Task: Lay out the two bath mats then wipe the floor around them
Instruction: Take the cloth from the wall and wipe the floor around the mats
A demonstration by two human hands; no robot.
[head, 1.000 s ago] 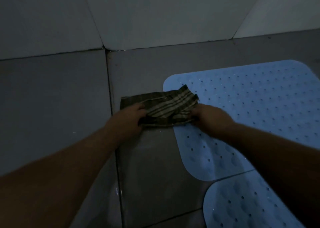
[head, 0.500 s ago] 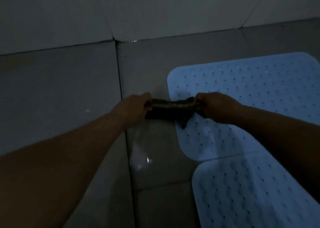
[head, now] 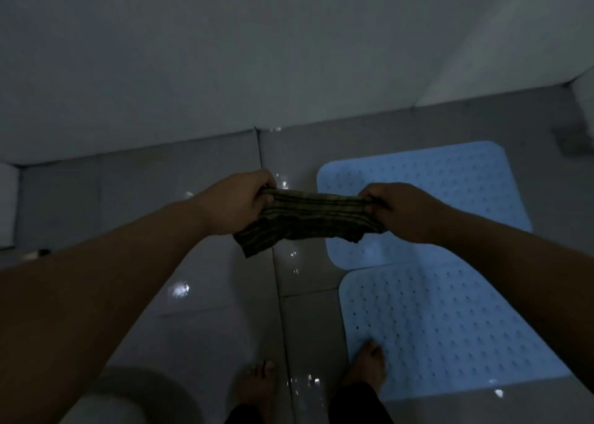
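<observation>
Striped cloth (head: 308, 219) (bunched, sagging below) stretches between left hand (head: 239, 203) and right hand (head: 401, 213), each gripping an end.

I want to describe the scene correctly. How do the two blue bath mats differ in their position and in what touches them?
The far mat lies nearer the wall, and the striped cloth, gripped by the left hand and the right hand, hides part of its near left side. The near mat lies closer to the person, with a bare foot on its near left corner. Both are light blue, perforated, round-cornered and flat on the floor.
</observation>
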